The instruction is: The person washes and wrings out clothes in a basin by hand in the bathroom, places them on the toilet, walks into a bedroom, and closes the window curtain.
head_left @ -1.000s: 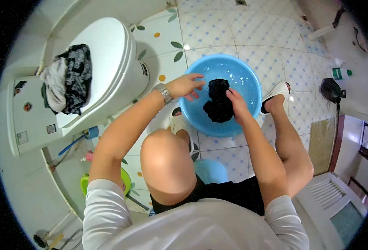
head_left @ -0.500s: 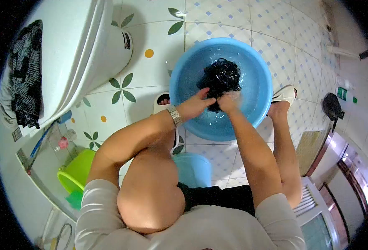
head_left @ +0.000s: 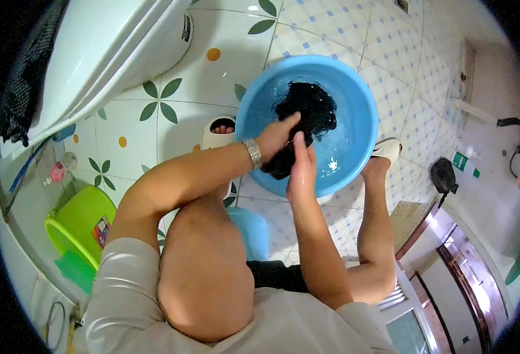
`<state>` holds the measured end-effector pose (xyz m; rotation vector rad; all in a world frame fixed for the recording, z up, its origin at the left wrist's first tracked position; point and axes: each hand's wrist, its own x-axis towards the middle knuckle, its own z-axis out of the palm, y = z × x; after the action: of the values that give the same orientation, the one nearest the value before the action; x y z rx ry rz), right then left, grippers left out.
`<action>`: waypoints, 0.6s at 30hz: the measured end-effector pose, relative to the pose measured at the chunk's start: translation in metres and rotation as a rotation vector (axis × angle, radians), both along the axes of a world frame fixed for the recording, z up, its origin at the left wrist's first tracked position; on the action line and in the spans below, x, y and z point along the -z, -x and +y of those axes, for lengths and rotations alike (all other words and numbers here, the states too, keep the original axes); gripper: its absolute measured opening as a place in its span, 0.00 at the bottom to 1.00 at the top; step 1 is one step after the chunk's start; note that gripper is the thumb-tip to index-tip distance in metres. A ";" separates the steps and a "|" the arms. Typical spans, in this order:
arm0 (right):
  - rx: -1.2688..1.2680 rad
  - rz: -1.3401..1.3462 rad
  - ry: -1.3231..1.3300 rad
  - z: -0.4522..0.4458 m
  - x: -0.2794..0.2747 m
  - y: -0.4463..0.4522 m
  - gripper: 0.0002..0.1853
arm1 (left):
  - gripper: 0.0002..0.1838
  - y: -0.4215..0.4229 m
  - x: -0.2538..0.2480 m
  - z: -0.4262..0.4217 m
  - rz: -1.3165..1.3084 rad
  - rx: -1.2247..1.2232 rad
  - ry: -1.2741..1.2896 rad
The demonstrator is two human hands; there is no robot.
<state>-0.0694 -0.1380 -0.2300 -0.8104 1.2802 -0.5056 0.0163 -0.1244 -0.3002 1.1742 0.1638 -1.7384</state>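
A wet black cloth garment (head_left: 310, 106) lies bunched in a round blue basin (head_left: 366, 124) with water in it. My left hand (head_left: 279, 138), with a metal-banded watch at its wrist, grips the cloth from the left, its thumb on top. My right hand (head_left: 302, 171) holds the cloth from the near right side, thumb and fingers pointing away from me; some of its fingers are hidden. Part of the cloth hangs below the hands near the basin's front wall.
A light blue container (head_left: 251, 233) stands between my legs. To the left are a lime green bucket (head_left: 74, 221), a bottle with a pink label (head_left: 61, 168) and a white tub (head_left: 118, 53) with dark netted cloth (head_left: 30, 76). A black bag (head_left: 443, 175) is at the right.
The view has shifted. My right hand has moved nearer and left, out of the water. The cloth now stretches between both hands toward the basin's near left side.
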 end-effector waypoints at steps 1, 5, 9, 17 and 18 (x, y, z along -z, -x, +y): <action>0.166 0.025 -0.045 -0.007 0.020 -0.006 0.17 | 0.26 0.005 0.003 0.004 -0.185 0.062 0.005; -0.396 0.752 0.336 -0.040 0.076 0.010 0.23 | 0.23 0.000 -0.021 0.004 -0.426 0.171 0.084; -0.531 1.096 0.730 -0.080 0.113 0.031 0.18 | 0.28 0.010 -0.039 0.014 -0.330 0.176 0.091; 0.072 0.023 -0.026 -0.009 0.033 0.012 0.17 | 0.45 -0.006 0.001 -0.012 0.232 -0.270 0.101; 0.013 0.083 0.007 0.004 0.025 0.007 0.16 | 0.42 -0.021 -0.015 -0.012 0.168 -0.285 0.072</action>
<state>-0.0761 -0.1341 -0.2551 -0.8365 1.3612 -0.4915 0.0377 -0.1361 -0.2854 0.9037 0.3497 -1.5750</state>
